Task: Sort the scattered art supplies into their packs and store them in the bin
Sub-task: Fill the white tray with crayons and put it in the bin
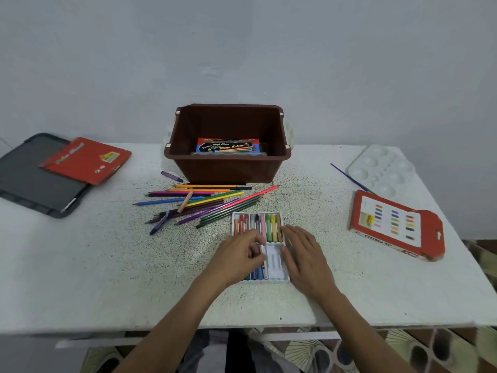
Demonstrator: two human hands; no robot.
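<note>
The left grip [236, 255] pinches a white pastel [262, 253] between thumb and fingertips. It is over the near row of the pastel tray [274, 261], beside the blue and purple sticks seated there. The right grip [306, 254] lies spread flat, fingers straight along the tray's right edge, steadying it on the table [107, 265].

To seat the stick well, I would line it up with the next bare slot, lower one end first, then press it level while the tray is pinned. Left of and beyond the tray lie the coloured pencils [204, 203], with loose pastels [185, 201] among them. Straight beyond the tray stands the bin [228, 168], and well to its right lies the oil pastels box [395, 224].
</note>
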